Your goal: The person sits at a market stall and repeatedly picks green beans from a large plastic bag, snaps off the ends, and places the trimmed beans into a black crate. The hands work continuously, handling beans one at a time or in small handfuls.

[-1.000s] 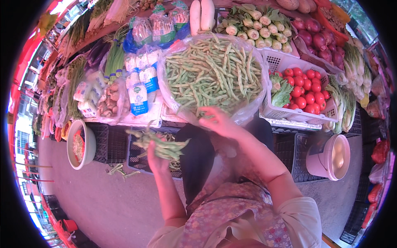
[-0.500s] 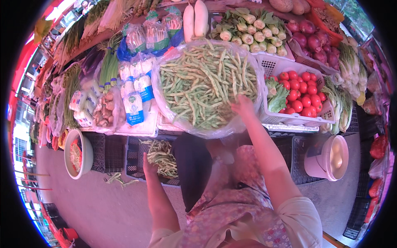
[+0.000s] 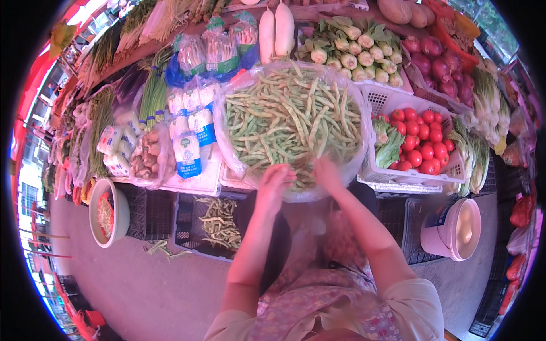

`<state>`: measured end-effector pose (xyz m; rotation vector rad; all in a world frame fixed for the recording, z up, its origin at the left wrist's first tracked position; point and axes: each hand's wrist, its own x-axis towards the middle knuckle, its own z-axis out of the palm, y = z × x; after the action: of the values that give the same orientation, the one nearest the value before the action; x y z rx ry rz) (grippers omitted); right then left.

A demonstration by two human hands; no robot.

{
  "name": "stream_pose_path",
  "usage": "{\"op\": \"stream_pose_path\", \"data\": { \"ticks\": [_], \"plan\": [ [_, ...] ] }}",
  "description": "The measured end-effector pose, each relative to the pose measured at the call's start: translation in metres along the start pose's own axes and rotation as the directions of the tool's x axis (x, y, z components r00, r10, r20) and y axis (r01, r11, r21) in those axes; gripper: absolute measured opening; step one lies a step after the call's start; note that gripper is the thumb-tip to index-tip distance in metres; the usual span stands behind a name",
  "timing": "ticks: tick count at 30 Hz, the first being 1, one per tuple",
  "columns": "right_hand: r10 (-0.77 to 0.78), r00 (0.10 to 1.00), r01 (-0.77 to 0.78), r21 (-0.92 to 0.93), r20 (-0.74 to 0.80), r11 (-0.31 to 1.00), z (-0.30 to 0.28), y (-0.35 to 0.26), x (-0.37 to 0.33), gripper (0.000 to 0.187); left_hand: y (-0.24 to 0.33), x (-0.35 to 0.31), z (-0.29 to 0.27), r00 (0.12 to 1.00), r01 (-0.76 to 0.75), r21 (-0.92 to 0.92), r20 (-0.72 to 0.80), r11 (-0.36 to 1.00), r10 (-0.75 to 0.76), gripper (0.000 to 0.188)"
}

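A large heap of pale green beans (image 3: 296, 116) fills a round container lined with clear plastic (image 3: 224, 150) in front of me. My left hand (image 3: 274, 181) is over its near edge, fingers pinched together. What lies between those fingertips is too small to make out, though beans show right beside them. A short gap to the right, my right hand (image 3: 328, 173) hangs over the near right of the heap. Its fingers are curled inward and smeared by motion, so any hold is hidden. Below the left forearm, more beans (image 3: 219, 221) lie in a dark crate (image 3: 185, 227).
At right stands a white crate (image 3: 412, 177) of tomatoes (image 3: 418, 136), above a pink bucket (image 3: 452, 230). Bagged mushrooms (image 3: 152, 156) and white-and-blue packages (image 3: 186, 153) sit left of the heap. A pale tub (image 3: 118, 213) and loose beans (image 3: 162, 247) are on the ground.
My left hand has risen from the dark crate to the near edge of the bean heap. The right hand has drawn back toward me and slightly left, so both hands are now close together.
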<state>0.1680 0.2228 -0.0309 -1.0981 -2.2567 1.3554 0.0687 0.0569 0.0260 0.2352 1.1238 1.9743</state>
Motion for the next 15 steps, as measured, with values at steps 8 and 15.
{"op": "stream_pose_path", "data": {
  "ticks": [8,15],
  "plan": [
    [-0.180,0.964,0.253,-0.456,0.197,0.854,-0.005,-0.016,-0.050,0.024,-0.044,0.043,0.018,0.983,0.181,0.213,-0.007,0.960,-0.183,0.033],
    [-0.214,0.783,0.482,-0.351,0.584,0.803,-0.025,-0.069,-0.050,0.023,-0.016,0.040,0.010,0.973,0.206,0.361,0.024,0.909,-0.230,0.023]
  ]
}}
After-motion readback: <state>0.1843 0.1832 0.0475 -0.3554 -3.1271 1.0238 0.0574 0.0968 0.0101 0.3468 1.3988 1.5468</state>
